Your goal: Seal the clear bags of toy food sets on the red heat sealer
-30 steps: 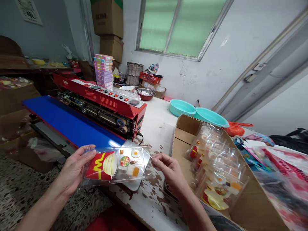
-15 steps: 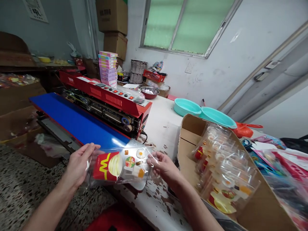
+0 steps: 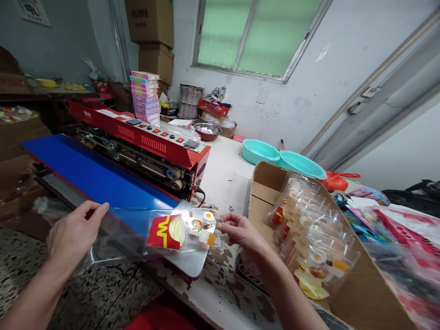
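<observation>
A clear plastic bag is stretched between my two hands, in front of the blue conveyor belt. Inside it, toward the right, lie a red fries carton with a yellow zigzag and several small food pieces, among them a fried egg. My left hand pinches the bag's flat left end between thumb and fingers. At the filled right end, my right hand is closed on the plastic edge. Under the bag is a metal plate at the belt's near end.
A red sealing machine runs along the belt's far side. On the right, a cardboard box holds several similar filled bags. Turquoise basins sit behind it. Stacked pink and purple boxes stand behind the machine.
My left hand has moved left along the bag, drawing out its flat end. The carton and food pieces now sit nearer my right hand. The view has shifted slightly to the right.
</observation>
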The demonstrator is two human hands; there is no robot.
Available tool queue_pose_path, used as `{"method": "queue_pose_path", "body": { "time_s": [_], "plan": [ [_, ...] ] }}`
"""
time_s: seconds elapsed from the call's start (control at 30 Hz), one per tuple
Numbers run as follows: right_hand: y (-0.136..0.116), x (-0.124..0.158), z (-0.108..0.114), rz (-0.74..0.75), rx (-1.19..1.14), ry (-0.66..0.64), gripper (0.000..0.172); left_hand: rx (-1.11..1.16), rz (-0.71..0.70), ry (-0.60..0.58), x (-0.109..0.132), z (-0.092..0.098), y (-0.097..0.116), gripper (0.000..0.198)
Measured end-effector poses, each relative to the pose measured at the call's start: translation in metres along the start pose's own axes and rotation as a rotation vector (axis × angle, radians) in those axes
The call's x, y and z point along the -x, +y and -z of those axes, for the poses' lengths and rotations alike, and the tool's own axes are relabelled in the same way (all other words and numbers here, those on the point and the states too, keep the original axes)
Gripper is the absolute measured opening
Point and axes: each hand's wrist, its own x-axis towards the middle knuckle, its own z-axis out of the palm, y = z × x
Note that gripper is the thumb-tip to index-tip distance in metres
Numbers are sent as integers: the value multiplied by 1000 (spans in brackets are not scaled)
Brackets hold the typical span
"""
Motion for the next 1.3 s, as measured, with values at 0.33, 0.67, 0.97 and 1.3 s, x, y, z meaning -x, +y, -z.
{"method": "queue_pose_path", "body": {
  "time_s": [0.33, 0.67, 0.97, 1.3],
  "plan": [
    [12, 19, -36, 783, 803, 296, 16, -295, -1044, -324, 61, -48, 47, 63],
    [-4, 19, -32, 900, 1097, 108, 18, -220, -1044, -452, 45, -46, 47, 44],
    [-23, 14, -20, 1104, 1419, -50, 10, -218, -1017, -462, 47, -44, 48, 42],
    [-32, 13, -20, 1033, 1468, -192, 7, -225, -1023, -453, 46, -43, 48, 42]
  ]
}}
